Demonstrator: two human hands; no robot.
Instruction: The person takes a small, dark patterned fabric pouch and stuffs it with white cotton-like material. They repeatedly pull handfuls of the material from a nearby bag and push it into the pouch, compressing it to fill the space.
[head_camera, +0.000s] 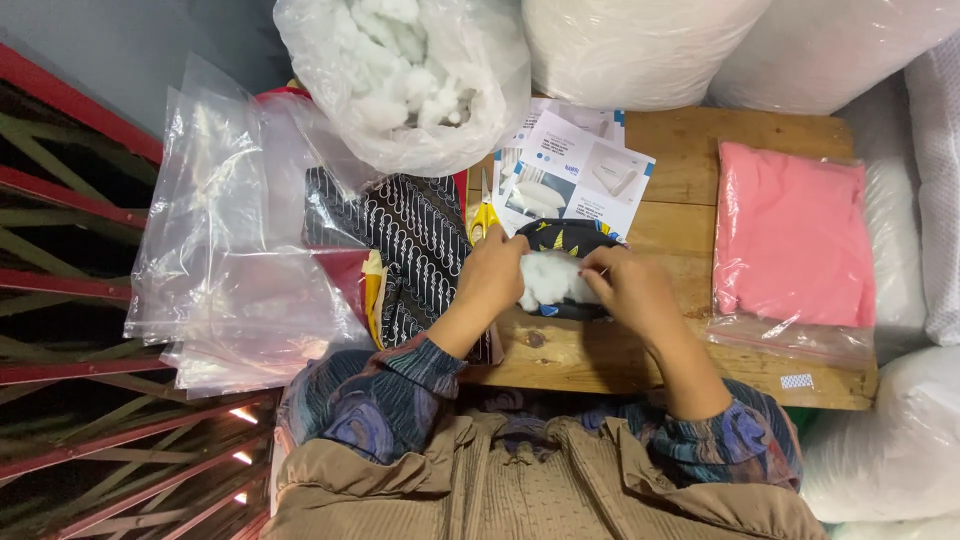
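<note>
Head view: left hand (492, 275) and right hand (628, 285) both pinch white stuffing (552, 277) into a dark fabric cover (566, 238) mid-table; loose fluff could spill, or overfilling strain the opening.

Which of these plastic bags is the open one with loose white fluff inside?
The bag of white stuffing at the top, left of centre: its mouth gapes, showing fluffy clumps. The pink-cloth bag lies flat; the empty clear bags lie stacked at left.

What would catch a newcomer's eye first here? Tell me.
At the middle of the wooden table, the left hand and right hand press white fluffy stuffing into a small dark patterned fabric pouch. A flat pink cloth in a clear bag lies right; a clear bag of white stuffing sits above.
</note>
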